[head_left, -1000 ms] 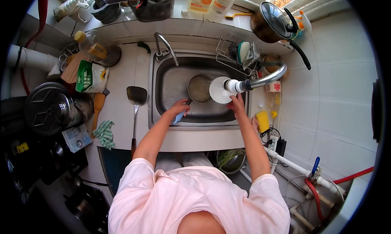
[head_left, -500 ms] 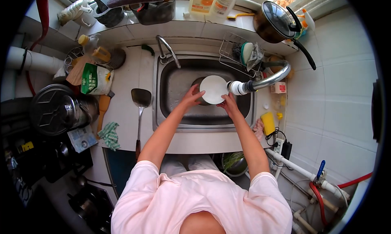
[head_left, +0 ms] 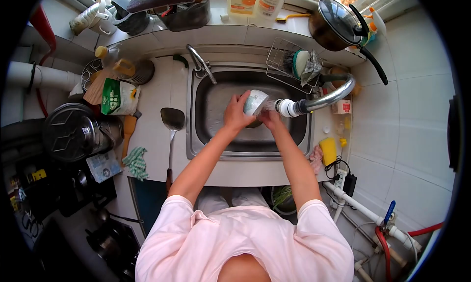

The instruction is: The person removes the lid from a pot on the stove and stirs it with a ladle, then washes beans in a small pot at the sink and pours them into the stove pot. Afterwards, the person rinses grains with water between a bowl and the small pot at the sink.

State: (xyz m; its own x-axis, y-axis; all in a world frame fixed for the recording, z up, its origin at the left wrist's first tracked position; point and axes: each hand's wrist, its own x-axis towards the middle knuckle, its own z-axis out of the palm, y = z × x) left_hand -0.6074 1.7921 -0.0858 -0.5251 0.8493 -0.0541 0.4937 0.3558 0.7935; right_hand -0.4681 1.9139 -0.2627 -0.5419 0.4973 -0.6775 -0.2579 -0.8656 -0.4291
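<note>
A white bowl (head_left: 256, 103) with a faint pattern on its outside is tipped on its side above the sink (head_left: 208, 120). My left hand (head_left: 238, 113) is closed around its left side. Water runs from the white spray head (head_left: 287, 107) of the curved tap toward the bowl's right side. My right hand (head_left: 270, 119) is in this stream, just below the bowl's right edge. Its fingers are partly hidden by water, so I cannot tell whether they grip the rim. Under the hands, a dark round shape in the basin is mostly covered.
A second tap (head_left: 200, 63) arches over the sink's back left corner. A wire rack (head_left: 284, 61) with scrubbers stands at the back right. On the left counter lie a spatula (head_left: 172, 120) and a green checked cloth (head_left: 136, 162). A yellow sponge (head_left: 327, 150) is on the right.
The bowl has turned from facing up to lying on its side, its patterned outside now showing. My left hand has wrapped further around it. My right hand has moved slightly left into the water.
</note>
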